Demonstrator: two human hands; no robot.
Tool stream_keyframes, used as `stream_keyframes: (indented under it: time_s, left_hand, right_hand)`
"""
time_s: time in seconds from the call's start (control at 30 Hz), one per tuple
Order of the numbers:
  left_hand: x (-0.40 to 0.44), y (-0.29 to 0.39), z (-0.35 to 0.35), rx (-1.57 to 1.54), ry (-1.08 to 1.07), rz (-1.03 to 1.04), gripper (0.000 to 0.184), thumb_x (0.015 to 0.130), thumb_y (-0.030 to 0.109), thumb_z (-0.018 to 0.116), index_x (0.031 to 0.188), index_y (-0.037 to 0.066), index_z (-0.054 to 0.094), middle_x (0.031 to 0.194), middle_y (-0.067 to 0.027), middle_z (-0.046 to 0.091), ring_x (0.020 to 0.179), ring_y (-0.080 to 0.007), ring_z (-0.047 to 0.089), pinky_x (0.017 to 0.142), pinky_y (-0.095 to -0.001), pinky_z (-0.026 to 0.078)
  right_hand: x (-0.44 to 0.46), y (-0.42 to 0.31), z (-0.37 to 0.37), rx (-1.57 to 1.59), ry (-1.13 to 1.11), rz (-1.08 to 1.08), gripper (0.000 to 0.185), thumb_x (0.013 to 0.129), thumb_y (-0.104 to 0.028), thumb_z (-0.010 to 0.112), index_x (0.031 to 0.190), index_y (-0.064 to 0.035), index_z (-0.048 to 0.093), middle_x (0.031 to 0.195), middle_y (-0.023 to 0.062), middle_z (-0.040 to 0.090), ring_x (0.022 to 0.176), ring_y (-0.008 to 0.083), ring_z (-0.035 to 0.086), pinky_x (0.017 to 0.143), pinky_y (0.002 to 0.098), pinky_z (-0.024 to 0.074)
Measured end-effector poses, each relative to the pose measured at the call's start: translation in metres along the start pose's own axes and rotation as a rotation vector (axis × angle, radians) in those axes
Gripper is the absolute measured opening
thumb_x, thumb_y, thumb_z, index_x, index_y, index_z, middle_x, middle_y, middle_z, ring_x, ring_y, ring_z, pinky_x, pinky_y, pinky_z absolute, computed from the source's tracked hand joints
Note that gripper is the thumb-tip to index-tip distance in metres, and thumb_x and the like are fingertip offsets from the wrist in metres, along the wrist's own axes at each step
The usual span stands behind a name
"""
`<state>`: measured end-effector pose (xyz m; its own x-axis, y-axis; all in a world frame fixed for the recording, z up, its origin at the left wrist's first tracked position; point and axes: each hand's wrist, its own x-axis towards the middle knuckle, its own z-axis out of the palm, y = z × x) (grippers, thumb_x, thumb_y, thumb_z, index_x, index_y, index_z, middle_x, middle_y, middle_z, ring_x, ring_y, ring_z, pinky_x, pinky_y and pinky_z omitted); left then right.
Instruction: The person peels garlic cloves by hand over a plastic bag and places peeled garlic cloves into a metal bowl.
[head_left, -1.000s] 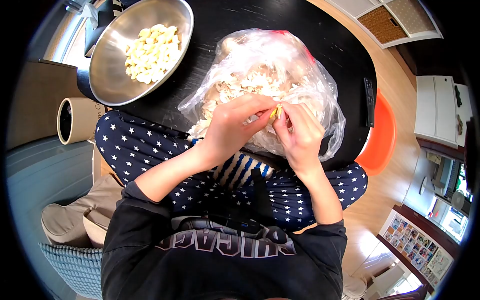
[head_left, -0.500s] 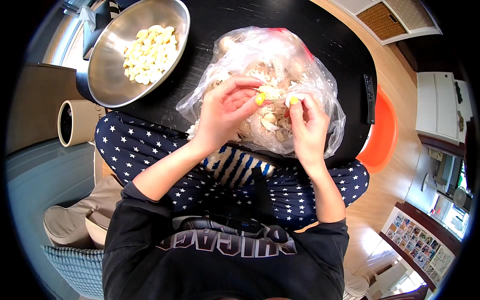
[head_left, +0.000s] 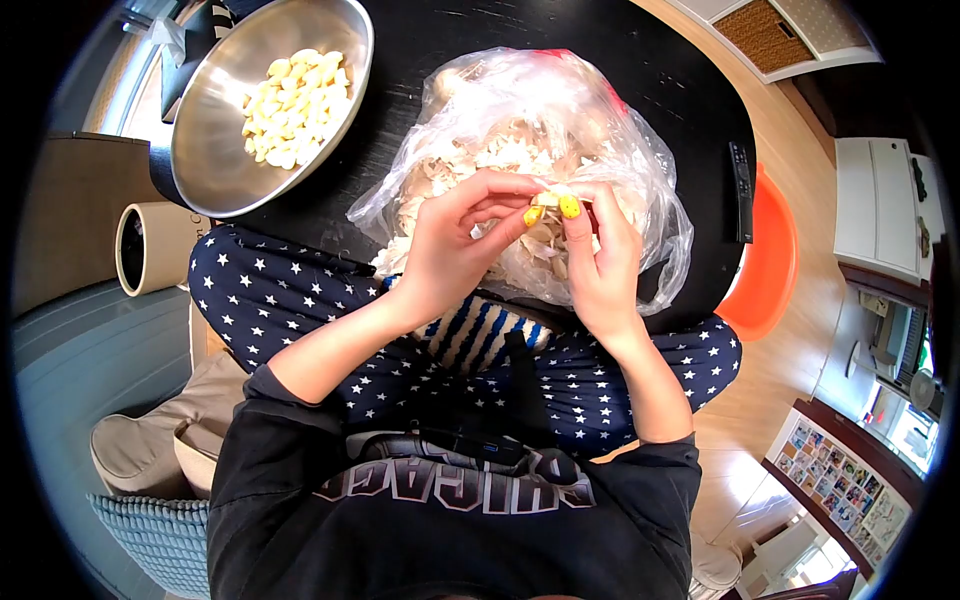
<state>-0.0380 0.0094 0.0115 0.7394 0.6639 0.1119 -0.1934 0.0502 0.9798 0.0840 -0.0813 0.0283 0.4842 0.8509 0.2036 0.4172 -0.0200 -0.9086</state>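
1. A dark oval table [head_left: 420,45] takes up the middle of the room, its black surface scratched, with pale wooden floor [head_left: 745,455] showing beyond its edge.
2. The left hand [head_left: 455,232] pinches between thumb and forefinger, the other fingers loosely curled; its thumbnail is yellow.
3. The right hand [head_left: 605,258] also pinches, its yellow-nailed thumb pressed against the same small piece, fingertips nearly meeting the left hand's.
4. That piece, a pale garlic clove [head_left: 548,199], sits between the two hands, above the near part of the bag; fingers partly hide it, so how much skin is on it cannot be told.
5. Under the hands, papery garlic skins [head_left: 515,155] lie in a clear plastic bag [head_left: 668,215], its mouth gathered loosely around them.
6. Nearer the body, a blue-striped cloth [head_left: 480,335] lies between the legs in star-patterned trousers [head_left: 285,285].
7. Well to the left, a steel bowl [head_left: 215,140] holds a heap of peeled cloves [head_left: 295,105].
8. At the right edge lies a black remote control [head_left: 740,190], near an orange chair [head_left: 770,270].
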Motion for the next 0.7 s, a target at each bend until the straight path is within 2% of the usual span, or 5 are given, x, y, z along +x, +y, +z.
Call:
stream_keyframes:
  time_s: [0.13, 0.2, 0.4, 0.6, 0.7]
  left_hand:
    - [-0.001, 0.001, 0.001, -0.044, -0.026, 0.014, 0.026, 0.082, -0.007, 0.056, 0.108, -0.004, 0.052, 0.104, -0.0099, 0.057, 0.096, -0.0129, 0.058, 0.084, -0.0239, 0.048]
    - [-0.001, 0.004, 0.001, -0.122, -0.022, -0.030, 0.027, 0.082, -0.003, 0.057, 0.108, -0.004, 0.052, 0.103, -0.0097, 0.058, 0.095, -0.0132, 0.058, 0.084, -0.0245, 0.048]
    - [-0.002, 0.004, -0.002, -0.155, -0.029, -0.167, 0.023, 0.084, 0.001, 0.056, 0.106, -0.006, 0.054, 0.102, -0.0116, 0.060, 0.093, -0.0145, 0.060, 0.083, -0.0253, 0.049]
    - [-0.001, 0.010, -0.004, -0.227, -0.109, -0.185, 0.024, 0.088, 0.004, 0.051, 0.110, -0.005, 0.054, 0.101, -0.0131, 0.061, 0.088, -0.0175, 0.062, 0.080, -0.0260, 0.050]
    - [0.001, 0.010, -0.006, -0.321, -0.062, -0.276, 0.025, 0.091, 0.010, 0.049, 0.111, -0.004, 0.053, 0.099, -0.0133, 0.062, 0.086, -0.0178, 0.062, 0.077, -0.0266, 0.050]
  right_hand:
    - [-0.001, 0.005, 0.001, -0.126, 0.083, -0.148, 0.006, 0.083, -0.003, 0.053, 0.087, 0.0007, 0.052, 0.071, 0.0137, 0.052, 0.063, 0.0263, 0.054, 0.059, 0.0314, 0.0432]
    - [0.001, 0.006, -0.001, -0.305, 0.138, -0.345, 0.011, 0.076, 0.002, 0.056, 0.086, 0.0018, 0.052, 0.070, 0.0144, 0.051, 0.062, 0.0297, 0.053, 0.057, 0.0344, 0.0436]
    - [0.000, 0.006, 0.000, -0.478, 0.130, -0.506, 0.011, 0.074, 0.005, 0.056, 0.083, 0.0026, 0.051, 0.070, 0.0144, 0.051, 0.062, 0.0295, 0.053, 0.053, 0.0360, 0.0427]
    - [-0.001, 0.006, 0.001, -0.177, 0.159, -0.172, 0.001, 0.083, -0.001, 0.051, 0.083, -0.0001, 0.050, 0.065, 0.0139, 0.051, 0.057, 0.0284, 0.052, 0.053, 0.0328, 0.0408]
    - [0.000, 0.004, -0.003, -0.146, 0.175, -0.018, 0.008, 0.088, -0.006, 0.047, 0.084, -0.0006, 0.050, 0.064, 0.0146, 0.051, 0.055, 0.0289, 0.051, 0.052, 0.0320, 0.0397]
